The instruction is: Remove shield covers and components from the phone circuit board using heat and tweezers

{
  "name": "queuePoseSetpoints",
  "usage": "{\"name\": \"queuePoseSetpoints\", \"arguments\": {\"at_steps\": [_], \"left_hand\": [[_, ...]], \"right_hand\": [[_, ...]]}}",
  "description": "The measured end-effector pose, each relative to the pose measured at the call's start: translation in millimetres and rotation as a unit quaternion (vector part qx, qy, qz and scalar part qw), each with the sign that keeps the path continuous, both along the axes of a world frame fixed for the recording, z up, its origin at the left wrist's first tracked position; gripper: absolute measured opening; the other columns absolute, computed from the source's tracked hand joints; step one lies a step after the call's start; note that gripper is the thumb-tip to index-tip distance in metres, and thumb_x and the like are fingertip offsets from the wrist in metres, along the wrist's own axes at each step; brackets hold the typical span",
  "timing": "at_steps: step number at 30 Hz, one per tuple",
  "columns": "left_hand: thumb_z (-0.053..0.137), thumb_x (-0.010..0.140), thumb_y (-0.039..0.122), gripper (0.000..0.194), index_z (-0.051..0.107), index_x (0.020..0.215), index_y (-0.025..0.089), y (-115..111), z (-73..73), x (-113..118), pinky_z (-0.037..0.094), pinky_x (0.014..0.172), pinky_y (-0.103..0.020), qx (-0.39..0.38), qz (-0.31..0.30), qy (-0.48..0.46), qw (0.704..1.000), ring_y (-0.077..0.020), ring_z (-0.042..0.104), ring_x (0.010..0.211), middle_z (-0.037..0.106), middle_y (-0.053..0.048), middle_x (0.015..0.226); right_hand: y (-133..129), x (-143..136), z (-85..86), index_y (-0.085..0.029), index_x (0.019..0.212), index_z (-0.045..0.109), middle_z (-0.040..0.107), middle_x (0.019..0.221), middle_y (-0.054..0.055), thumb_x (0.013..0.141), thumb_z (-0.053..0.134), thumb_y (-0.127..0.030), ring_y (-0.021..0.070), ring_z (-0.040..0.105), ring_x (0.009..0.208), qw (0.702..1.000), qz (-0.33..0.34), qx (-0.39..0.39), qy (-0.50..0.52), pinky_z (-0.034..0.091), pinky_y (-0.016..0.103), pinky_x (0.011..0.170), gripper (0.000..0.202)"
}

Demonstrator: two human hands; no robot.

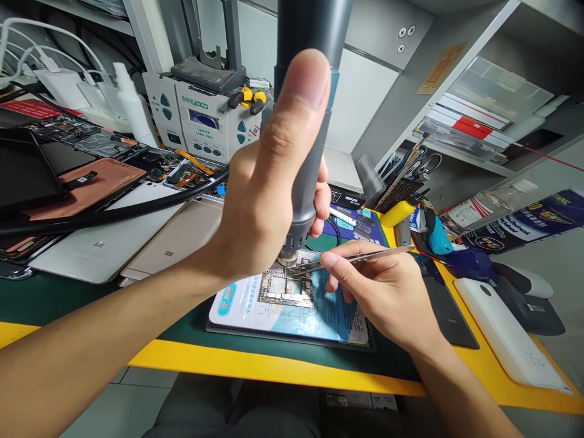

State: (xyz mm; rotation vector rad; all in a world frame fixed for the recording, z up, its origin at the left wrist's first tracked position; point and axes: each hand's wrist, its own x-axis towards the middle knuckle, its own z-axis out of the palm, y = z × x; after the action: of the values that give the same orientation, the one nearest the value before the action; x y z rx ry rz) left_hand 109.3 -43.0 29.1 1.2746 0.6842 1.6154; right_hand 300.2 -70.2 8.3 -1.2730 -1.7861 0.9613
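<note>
My left hand is wrapped round a dark grey hot air gun, thumb up along its body. The gun's metal nozzle points down, just above a phone logic board. In my right hand a pair of metal tweezers is pinched between thumb and fingers, and its tips reach the board beneath the nozzle. Whether the tips grip anything is too small to tell. Under the board lies a white and blue printed pad, set on a dark tray-like base.
Behind on the left stands a hot air station. A thick black hose crosses over several phone backs. To the right are a tool holder, a clear bottle and a white device. The bench has a yellow edge.
</note>
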Motion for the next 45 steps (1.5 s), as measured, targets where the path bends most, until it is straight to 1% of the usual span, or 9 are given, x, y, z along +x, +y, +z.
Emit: {"name": "queuePoseSetpoints", "arguments": {"at_steps": [3, 7, 13, 22, 25, 28, 37, 42, 45], "left_hand": [[0.046, 0.095, 0.096, 0.078, 0.064, 0.073, 0.023, 0.2, -0.8, 0.9, 0.055, 0.05, -0.038, 0.011, 0.008, 0.008, 1.0, -0.02, 0.066, 0.053, 0.061, -0.003, 0.064], [0.045, 0.097, 0.095, 0.077, 0.065, 0.075, 0.024, 0.4, -2.2, 0.4, 0.053, 0.049, -0.039, 0.017, 0.012, 0.01, 1.0, -0.0213, 0.066, 0.054, 0.061, -0.002, 0.064], [0.051, 0.097, 0.093, 0.074, 0.065, 0.077, 0.024, 0.1, -2.4, -3.8, 0.055, 0.054, -0.041, 0.002, -0.007, 0.011, 1.0, -0.0219, 0.067, 0.056, 0.062, -0.001, 0.065], [0.053, 0.098, 0.091, 0.072, 0.066, 0.077, 0.023, 0.4, -0.5, -3.7, 0.056, 0.053, -0.038, 0.01, -0.021, 0.004, 1.0, -0.0201, 0.067, 0.058, 0.062, -0.001, 0.067], [0.052, 0.098, 0.09, 0.072, 0.065, 0.077, 0.023, -0.4, -2.4, -4.0, 0.057, 0.055, -0.039, 0.014, -0.017, 0.008, 1.0, -0.0206, 0.067, 0.059, 0.062, -0.001, 0.066], [0.05, 0.099, 0.091, 0.074, 0.065, 0.077, 0.022, -1.1, -3.3, -4.5, 0.057, 0.056, -0.039, 0.013, -0.016, 0.013, 1.0, -0.0203, 0.068, 0.058, 0.063, -0.001, 0.066], [0.046, 0.099, 0.093, 0.075, 0.065, 0.077, 0.023, -0.9, -1.8, -4.5, 0.057, 0.056, -0.037, 0.008, -0.018, 0.017, 1.0, -0.0187, 0.068, 0.058, 0.063, -0.001, 0.067], [0.048, 0.101, 0.089, 0.071, 0.068, 0.08, 0.024, -0.7, -1.7, -4.5, 0.058, 0.055, -0.039, 0.015, -0.022, 0.012, 1.0, -0.0207, 0.067, 0.059, 0.062, -0.001, 0.068], [0.048, 0.101, 0.089, 0.07, 0.069, 0.081, 0.025, -1.0, -1.9, -4.1, 0.057, 0.055, -0.039, 0.019, -0.015, 0.013, 1.0, -0.0204, 0.067, 0.059, 0.062, 0.0, 0.068]], "right_hand": [[0.6, -1.1, 0.6, -0.018, 0.068, 0.083, 0.078, 0.067, 0.005, 0.096, 0.09, -0.046, 0.0101, 0.058, 0.047, 1.0, -0.002, -0.001, 0.002, 0.045, 0.022, 0.044, 0.04], [1.9, -2.1, 1.1, -0.018, 0.06, 0.078, 0.08, 0.072, 0.006, 0.099, 0.086, -0.038, 0.0088, 0.059, 0.048, 1.0, -0.002, 0.023, -0.002, 0.047, 0.02, 0.045, 0.044], [-0.2, -0.6, 0.4, -0.019, 0.075, 0.086, 0.077, 0.064, 0.001, 0.097, 0.088, -0.032, 0.0077, 0.058, 0.046, 0.999, 0.003, 0.038, 0.018, 0.046, 0.016, 0.044, 0.025], [-0.3, -0.4, -1.4, -0.018, 0.083, 0.089, 0.078, 0.064, 0.001, 0.093, 0.093, -0.031, 0.0081, 0.062, 0.049, 0.999, 0.015, 0.024, 0.032, 0.048, 0.015, 0.046, 0.016], [0.0, -0.5, -0.3, -0.018, 0.079, 0.087, 0.08, 0.066, 0.002, 0.092, 0.094, -0.031, 0.0075, 0.062, 0.047, 0.999, 0.007, 0.015, 0.032, 0.047, 0.013, 0.044, 0.019], [0.8, -0.8, 0.4, -0.017, 0.071, 0.084, 0.08, 0.067, 0.004, 0.095, 0.09, -0.031, 0.0069, 0.061, 0.045, 1.0, 0.005, 0.02, 0.02, 0.045, 0.013, 0.042, 0.028], [-0.4, -2.0, 2.3, -0.018, 0.078, 0.086, 0.078, 0.065, 0.003, 0.096, 0.089, -0.033, 0.0083, 0.058, 0.047, 1.0, 0.006, 0.027, 0.012, 0.045, 0.017, 0.044, 0.024], [-0.2, -1.4, 0.9, -0.018, 0.072, 0.085, 0.081, 0.071, 0.006, 0.096, 0.088, -0.033, 0.0094, 0.059, 0.048, 0.999, 0.003, 0.038, 0.007, 0.046, 0.019, 0.044, 0.028], [-1.1, 0.7, -1.0, -0.018, 0.078, 0.087, 0.079, 0.068, 0.005, 0.095, 0.088, -0.033, 0.0108, 0.061, 0.05, 0.999, 0.003, 0.041, 0.007, 0.047, 0.02, 0.045, 0.023]]}}
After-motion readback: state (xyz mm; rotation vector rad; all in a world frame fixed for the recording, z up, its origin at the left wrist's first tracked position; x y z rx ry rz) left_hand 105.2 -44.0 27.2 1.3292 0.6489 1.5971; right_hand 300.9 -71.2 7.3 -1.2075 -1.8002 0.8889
